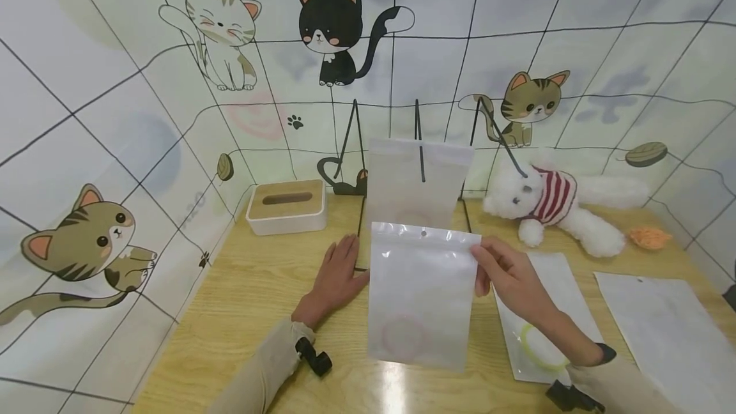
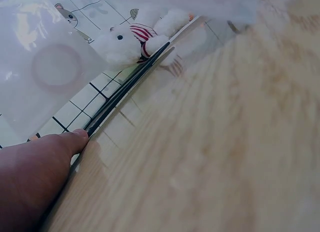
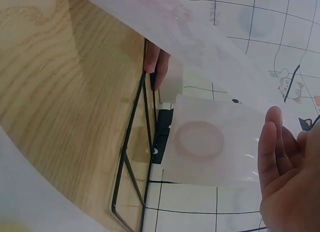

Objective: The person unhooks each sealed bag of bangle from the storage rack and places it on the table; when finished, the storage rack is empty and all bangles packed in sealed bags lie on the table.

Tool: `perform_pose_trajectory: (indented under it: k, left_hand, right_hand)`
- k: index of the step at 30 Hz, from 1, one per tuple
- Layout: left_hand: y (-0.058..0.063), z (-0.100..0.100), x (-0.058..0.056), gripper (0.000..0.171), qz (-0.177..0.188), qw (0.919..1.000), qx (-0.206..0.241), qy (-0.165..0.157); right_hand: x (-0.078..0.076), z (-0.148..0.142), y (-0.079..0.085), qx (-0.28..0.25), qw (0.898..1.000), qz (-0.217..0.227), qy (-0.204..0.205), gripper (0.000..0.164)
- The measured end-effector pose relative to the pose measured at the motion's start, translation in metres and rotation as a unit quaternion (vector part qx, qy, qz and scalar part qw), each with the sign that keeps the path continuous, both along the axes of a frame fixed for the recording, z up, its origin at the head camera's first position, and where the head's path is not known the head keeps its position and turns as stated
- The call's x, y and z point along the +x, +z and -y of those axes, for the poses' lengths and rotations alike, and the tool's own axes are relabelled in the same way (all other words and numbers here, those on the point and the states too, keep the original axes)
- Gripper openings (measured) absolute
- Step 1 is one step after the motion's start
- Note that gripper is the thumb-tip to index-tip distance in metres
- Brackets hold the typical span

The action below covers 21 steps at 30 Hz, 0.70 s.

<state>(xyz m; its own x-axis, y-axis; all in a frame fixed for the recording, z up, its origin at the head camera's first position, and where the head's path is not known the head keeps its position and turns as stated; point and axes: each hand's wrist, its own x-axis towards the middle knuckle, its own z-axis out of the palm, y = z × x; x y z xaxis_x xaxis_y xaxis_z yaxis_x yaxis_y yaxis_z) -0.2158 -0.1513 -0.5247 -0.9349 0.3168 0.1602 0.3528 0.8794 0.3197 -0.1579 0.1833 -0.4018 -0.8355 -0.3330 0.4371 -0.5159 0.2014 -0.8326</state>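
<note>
My right hand [image 1: 512, 276] pinches the upper right edge of a white zip pouch [image 1: 437, 292], which hangs upright in front of me. A faint pink ring shows through its lower part, and a small hole sits near its top edge. Behind it, a similar pouch [image 1: 416, 174] hangs on the middle prong of a black wire display rack [image 1: 347, 130]. My left hand [image 1: 339, 276] rests on the table at the rack's base, fingers extended. In the left wrist view its thumb [image 2: 75, 139] touches the dark base wire. The held pouch hides much of the rack.
Two more white pouches lie on the right: one [image 1: 552, 286] with a yellow-green ring, another [image 1: 661, 312] farther right. A white plush toy [image 1: 560, 200] in a striped top lies behind them, beside an orange item [image 1: 650, 237]. A wood-lidded tissue box [image 1: 287, 209] stands back left.
</note>
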Motion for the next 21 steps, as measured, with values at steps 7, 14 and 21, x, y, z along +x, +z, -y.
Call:
perform_pose_trajectory:
  k: [7,14,21]
  left_hand:
    - [-0.002,0.000,-0.002,0.082,-0.004,1.0000,0.003,0.004]
    - [-0.002,-0.001,-0.001,0.085,0.001,1.0000,0.008,0.005]
    - [0.000,-0.002,0.000,0.087,0.000,0.9999,0.010,0.004]
  right_hand:
    - [0.002,-0.001,-0.018,0.036,0.999,0.032,0.015,0.015]
    - [0.011,-0.003,-0.030,0.070,0.992,0.102,0.019,0.018]
    - [0.017,-0.007,-0.043,0.095,0.983,0.149,0.042,0.019]
